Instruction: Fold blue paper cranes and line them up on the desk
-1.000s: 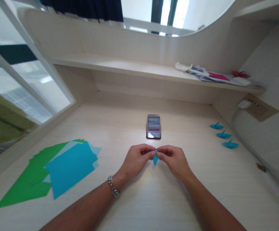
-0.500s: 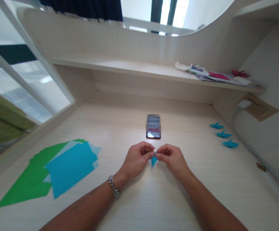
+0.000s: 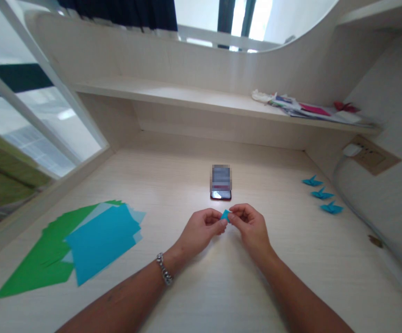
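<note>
while pinched at one side between thumb and fingers of the left hand (image 3: 205, 226), also nipped at the other by thumb and fingertips of the right hand (image 3: 251, 224): a small folded blue paper (image 3: 225, 215), held between both, height over the desk (image 3: 173, 162) hard to tell. half a second ago, hanging below the fingertips as a narrow point; now showing above the left thumb as a small squarish patch, apparently turned or folded up. by judgement, still mid-shaping, not ready to be set down; exact crease too small to tell. on the left wrist, a beaded, metal-looking bracelet (image 3: 165, 269). off to the left, well apart, blue sheets (image 3: 103, 240) lying partly over green sheets (image 3: 34, 273), edges uneven. just beyond the fingertips, a phone (image 3: 221, 181) flat on pale, faintly grained wood, screen mostly blurred. farther right, three folded blue figures (image 3: 322, 194) in a slanting row, near a pale cable (image 3: 338, 163) running up to a white plug (image 3: 352, 149) in a wall socket (image 3: 377, 158). behind, a long shelf (image 3: 187, 94), with papers (image 3: 313, 109) piled toward the right end. farthest off, a rounded mirror (image 3: 280, 23).
</note>
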The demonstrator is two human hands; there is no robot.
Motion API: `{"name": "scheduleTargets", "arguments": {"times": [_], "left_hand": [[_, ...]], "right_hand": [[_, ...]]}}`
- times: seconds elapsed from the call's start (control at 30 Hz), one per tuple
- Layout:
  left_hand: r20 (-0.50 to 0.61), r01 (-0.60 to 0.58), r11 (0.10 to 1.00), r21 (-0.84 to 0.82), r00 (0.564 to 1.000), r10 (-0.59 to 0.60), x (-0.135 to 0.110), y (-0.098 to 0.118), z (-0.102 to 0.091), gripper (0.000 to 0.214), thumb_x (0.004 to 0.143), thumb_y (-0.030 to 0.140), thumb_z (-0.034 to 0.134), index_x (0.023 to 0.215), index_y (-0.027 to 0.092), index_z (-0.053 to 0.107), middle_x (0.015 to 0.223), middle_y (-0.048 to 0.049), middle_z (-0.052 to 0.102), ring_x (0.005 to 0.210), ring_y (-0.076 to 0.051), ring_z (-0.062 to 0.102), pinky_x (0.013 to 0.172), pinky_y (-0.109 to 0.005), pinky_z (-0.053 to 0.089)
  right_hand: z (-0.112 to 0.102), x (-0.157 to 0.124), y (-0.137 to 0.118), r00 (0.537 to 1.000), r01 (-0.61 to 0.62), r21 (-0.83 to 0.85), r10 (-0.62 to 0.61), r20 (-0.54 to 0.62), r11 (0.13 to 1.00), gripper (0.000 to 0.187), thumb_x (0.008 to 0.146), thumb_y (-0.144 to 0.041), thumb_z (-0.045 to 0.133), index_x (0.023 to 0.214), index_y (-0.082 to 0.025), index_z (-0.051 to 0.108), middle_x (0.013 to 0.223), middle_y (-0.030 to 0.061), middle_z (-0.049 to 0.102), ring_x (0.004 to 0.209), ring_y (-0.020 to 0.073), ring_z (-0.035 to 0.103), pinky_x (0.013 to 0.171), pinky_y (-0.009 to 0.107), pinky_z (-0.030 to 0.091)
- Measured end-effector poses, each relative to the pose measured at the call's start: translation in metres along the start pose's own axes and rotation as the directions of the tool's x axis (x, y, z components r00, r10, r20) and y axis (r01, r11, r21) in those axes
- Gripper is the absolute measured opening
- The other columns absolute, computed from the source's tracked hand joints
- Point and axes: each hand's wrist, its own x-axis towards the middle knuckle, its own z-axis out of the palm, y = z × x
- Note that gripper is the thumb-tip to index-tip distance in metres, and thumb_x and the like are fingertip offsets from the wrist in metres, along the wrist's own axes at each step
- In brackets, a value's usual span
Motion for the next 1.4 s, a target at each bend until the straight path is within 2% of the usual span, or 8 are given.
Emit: {"name": "scheduleTargets", "arguments": {"times": [0.13,0.33,0.53,0.7,0.8,0.93,1.03,1.4], "left_hand": [[0.017,-0.070,0.993,0.091,0.998,0.068,0.001,-0.001,-0.003,0.019,0.080,0.033,0.065,0.078,0.014,0.066,0.069,-0.0029,0.065,0.063,-0.014,0.057,0.061,-0.026,0.045],[0.020,-0.166,0.914,0.371,0.985,0.171,-0.001,-0.001,-0.008,0.020,0.084,0.033,0.061,0.078,0.016,0.068,0.071,-0.0029,0.066,0.066,-0.015,0.057,0.061,-0.026,0.043],[-0.031,-0.171,0.867,0.468,0.977,0.210,-0.003,0.005,-0.009,0.015,0.083,0.028,0.061,0.076,0.017,0.068,0.068,-0.0015,0.067,0.062,-0.015,0.058,0.058,-0.025,0.043],[0.006,-0.233,0.789,0.569,0.960,0.280,-0.001,0.010,-0.015,0.008,0.080,0.022,0.065,0.077,0.021,0.072,0.075,-0.0010,0.072,0.070,-0.016,0.063,0.067,-0.027,0.046],[-0.020,-0.238,0.820,0.521,0.957,0.290,0.000,0.008,-0.017,0.007,0.080,0.025,0.067,0.081,0.022,0.073,0.083,-0.0022,0.073,0.076,-0.018,0.066,0.074,-0.029,0.048],[-0.158,-0.184,0.946,0.266,0.960,0.231,0.003,0.000,-0.015,0.022,0.072,0.026,0.075,0.091,0.019,0.067,0.080,-0.0031,0.072,0.075,-0.018,0.067,0.069,-0.029,0.052],[-0.206,-0.169,0.977,0.127,0.959,0.193,0.004,-0.003,-0.013,0.022,0.069,0.026,0.078,0.084,0.017,0.064,0.077,-0.0026,0.070,0.072,-0.017,0.067,0.066,-0.027,0.052],[-0.139,-0.172,0.985,-0.028,0.976,0.166,0.005,-0.003,-0.008,0.019,0.066,0.024,0.080,0.081,0.015,0.071,0.088,-0.0064,0.074,0.083,-0.018,0.068,0.082,-0.034,0.054]], "right_hand": [[-0.003,0.001,0.001,0.993,-0.056,-0.001,0.055,0.106,0.998,0.031,0.070,-0.029,0.073,0.098,-0.018,0.067,0.068,-0.0002,0.065,0.062,0.0140,0.058,0.062,0.028,0.045],[-0.005,0.003,0.005,0.989,-0.032,-0.215,0.061,0.132,0.976,0.017,0.075,-0.033,0.068,0.075,-0.015,0.068,0.067,0.0022,0.064,0.062,0.0140,0.055,0.058,0.027,0.042],[0.001,0.000,0.002,0.995,-0.036,-0.133,0.049,0.090,0.990,0.016,0.075,-0.032,0.068,0.071,-0.017,0.067,0.061,0.0003,0.062,0.060,0.0138,0.056,0.059,0.027,0.043],[-0.004,0.003,0.000,0.968,-0.131,-0.099,0.149,0.204,0.986,0.022,0.075,-0.038,0.069,0.077,-0.016,0.070,0.066,0.0028,0.066,0.061,0.0154,0.059,0.059,0.028,0.046],[-0.007,0.005,0.002,0.959,-0.188,-0.048,0.194,0.208,0.981,0.021,0.071,-0.037,0.073,0.076,-0.017,0.072,0.065,0.0025,0.067,0.060,0.0141,0.058,0.062,0.028,0.046],[-0.005,0.003,0.004,0.954,-0.238,0.083,0.216,0.209,0.968,0.018,0.066,-0.031,0.078,0.078,-0.019,0.075,0.074,0.0034,0.071,0.069,0.0154,0.061,0.070,0.029,0.047],[-0.002,0.001,0.003,0.960,-0.240,0.118,0.217,0.179,0.964,0.020,0.063,-0.028,0.081,0.081,-0.020,0.076,0.078,0.0035,0.073,0.071,0.0156,0.062,0.073,0.031,0.047],[-0.002,0.002,0.003,0.983,-0.146,0.150,0.126,0.132,0.978,0.024,0.056,-0.026,0.084,0.079,-0.021,0.076,0.090,0.0052,0.074,0.086,0.0211,0.066,0.086,0.038,0.049]]}}
